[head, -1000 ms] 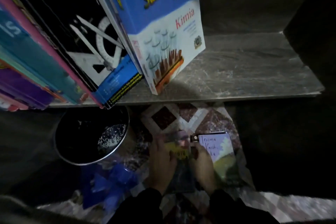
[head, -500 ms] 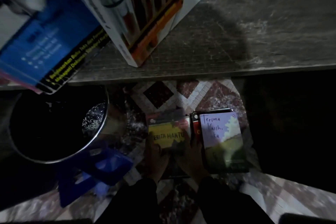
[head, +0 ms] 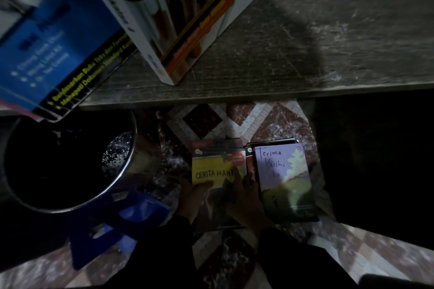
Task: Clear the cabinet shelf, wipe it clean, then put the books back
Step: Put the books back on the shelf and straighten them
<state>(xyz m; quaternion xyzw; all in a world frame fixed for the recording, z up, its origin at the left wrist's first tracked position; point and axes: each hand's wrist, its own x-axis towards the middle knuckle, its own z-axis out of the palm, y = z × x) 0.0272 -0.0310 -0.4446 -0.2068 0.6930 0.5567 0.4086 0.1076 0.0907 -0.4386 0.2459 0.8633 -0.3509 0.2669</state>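
**Yellow book on the floor, half in shadow**

The yellow book's lower half is lost in darkness, and the end of its title, "CERITA HANT…", is covered by the right grip. That grip's fingers lie across the cover, but I cannot tell whether they curl round the edge. The left grip pinches the book's left edge, thumb on top.

Just beside it, a purple book tops a stack of which only the edges show. A metal pot and a blue cloth, both dim, sit to the left on the tiled floor.

Above is the grey shelf, where a white book and a blue book lean, both cut off by the frame. The yellow book's cover has a yellow band with dark lettering.
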